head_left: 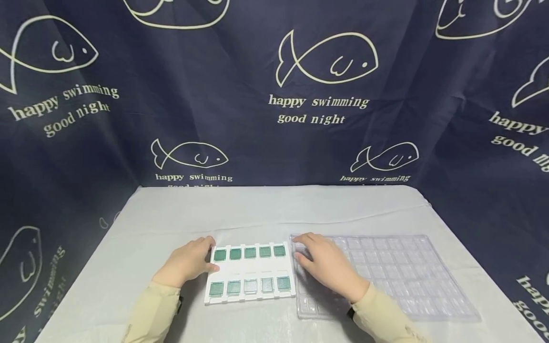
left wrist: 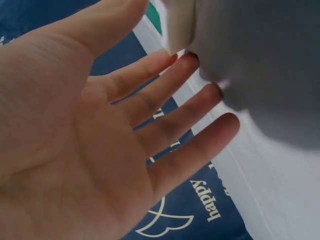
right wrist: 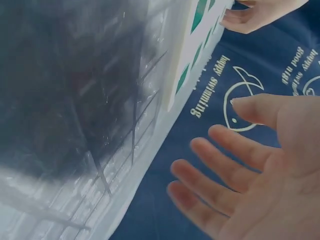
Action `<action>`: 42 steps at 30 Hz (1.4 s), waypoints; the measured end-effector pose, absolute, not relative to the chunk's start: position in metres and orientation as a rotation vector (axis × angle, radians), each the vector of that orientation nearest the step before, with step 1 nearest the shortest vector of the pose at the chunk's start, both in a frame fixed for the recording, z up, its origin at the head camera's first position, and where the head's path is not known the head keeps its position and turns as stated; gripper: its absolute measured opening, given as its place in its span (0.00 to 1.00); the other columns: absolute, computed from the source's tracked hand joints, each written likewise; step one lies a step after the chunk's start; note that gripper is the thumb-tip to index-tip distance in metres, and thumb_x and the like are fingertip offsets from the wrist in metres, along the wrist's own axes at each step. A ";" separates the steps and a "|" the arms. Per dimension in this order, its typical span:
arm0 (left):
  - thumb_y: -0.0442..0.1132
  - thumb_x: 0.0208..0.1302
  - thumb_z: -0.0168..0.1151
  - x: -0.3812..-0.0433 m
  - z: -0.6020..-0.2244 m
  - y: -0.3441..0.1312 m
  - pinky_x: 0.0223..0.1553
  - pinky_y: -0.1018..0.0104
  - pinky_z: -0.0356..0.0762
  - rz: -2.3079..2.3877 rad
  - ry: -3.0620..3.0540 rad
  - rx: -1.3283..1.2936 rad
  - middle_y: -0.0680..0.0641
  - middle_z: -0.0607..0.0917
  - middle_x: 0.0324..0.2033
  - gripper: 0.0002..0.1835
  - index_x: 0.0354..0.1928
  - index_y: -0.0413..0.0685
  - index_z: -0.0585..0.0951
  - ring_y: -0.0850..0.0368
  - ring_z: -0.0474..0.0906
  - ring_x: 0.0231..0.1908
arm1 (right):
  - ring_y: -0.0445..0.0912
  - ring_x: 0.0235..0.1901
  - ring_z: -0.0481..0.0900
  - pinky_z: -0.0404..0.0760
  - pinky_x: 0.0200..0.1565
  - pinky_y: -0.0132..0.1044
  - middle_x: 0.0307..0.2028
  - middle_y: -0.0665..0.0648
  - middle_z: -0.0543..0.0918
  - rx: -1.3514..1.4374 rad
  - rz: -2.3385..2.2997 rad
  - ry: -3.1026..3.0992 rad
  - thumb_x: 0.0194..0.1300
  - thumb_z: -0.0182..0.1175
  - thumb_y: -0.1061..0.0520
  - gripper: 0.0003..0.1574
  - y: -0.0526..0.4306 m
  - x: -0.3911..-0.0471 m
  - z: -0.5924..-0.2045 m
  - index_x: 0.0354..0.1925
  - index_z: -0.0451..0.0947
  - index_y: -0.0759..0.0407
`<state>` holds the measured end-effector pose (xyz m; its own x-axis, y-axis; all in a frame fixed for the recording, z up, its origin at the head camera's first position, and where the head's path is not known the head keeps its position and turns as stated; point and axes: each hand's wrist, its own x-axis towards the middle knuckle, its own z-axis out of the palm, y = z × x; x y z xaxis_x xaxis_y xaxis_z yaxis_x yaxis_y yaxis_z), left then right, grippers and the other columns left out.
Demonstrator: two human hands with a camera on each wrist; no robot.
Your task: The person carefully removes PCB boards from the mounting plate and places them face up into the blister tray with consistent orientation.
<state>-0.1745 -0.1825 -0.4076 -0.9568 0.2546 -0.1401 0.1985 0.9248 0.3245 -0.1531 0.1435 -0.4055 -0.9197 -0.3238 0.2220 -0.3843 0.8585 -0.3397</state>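
A white tray point(head_left: 250, 267) lies on the table, with two rows of green square pieces point(head_left: 235, 254) that look like small chips or circuit boards. My left hand point(head_left: 188, 259) grips the tray's left edge, its thumb on top near the middle and its fingers at the far corner. In the left wrist view the fingertips point(left wrist: 230, 122) meet the tray's side. Just right of it lies a clear plastic tray point(head_left: 399, 271) divided into many small compartments. Over that tray's left edge my right hand point(head_left: 328, 264) hovers, fingers loosely spread and holding nothing.
A pale cloth covers the table point(head_left: 257, 209). Dark blue curtains point(head_left: 253, 85) with fish drawings and lettering hang behind it and on both sides. The two trays sit almost edge to edge near the table's front.
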 end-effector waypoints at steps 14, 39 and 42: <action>0.46 0.49 0.79 -0.171 -0.409 -0.173 0.44 0.48 0.82 0.395 2.911 0.345 0.49 0.83 0.37 0.29 0.50 0.44 0.77 0.53 0.79 0.36 | 0.46 0.45 0.85 0.83 0.53 0.45 0.41 0.49 0.88 0.885 0.247 -2.810 0.60 0.73 0.48 0.16 0.134 -0.188 -0.413 0.44 0.84 0.53; 0.47 0.50 0.78 -0.177 -0.406 -0.176 0.46 0.43 0.82 0.376 2.920 0.317 0.45 0.85 0.44 0.29 0.52 0.45 0.77 0.43 0.83 0.44 | 0.44 0.40 0.82 0.83 0.45 0.41 0.39 0.48 0.86 0.954 0.239 -2.797 0.54 0.77 0.46 0.20 0.120 -0.194 -0.423 0.42 0.86 0.52; 0.47 0.51 0.78 -0.176 -0.405 -0.177 0.46 0.43 0.82 0.386 2.914 0.304 0.44 0.85 0.45 0.29 0.53 0.44 0.77 0.43 0.83 0.45 | 0.45 0.41 0.83 0.83 0.47 0.41 0.40 0.48 0.87 0.959 0.248 -2.790 0.54 0.77 0.46 0.21 0.118 -0.195 -0.423 0.44 0.86 0.53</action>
<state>-0.1760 -0.1773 -0.4055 -0.9617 0.2252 -0.1561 0.1768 0.9453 0.2741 -0.1950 0.1176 -0.4231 -0.7753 -0.5907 0.2236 -0.6209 0.7778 -0.0980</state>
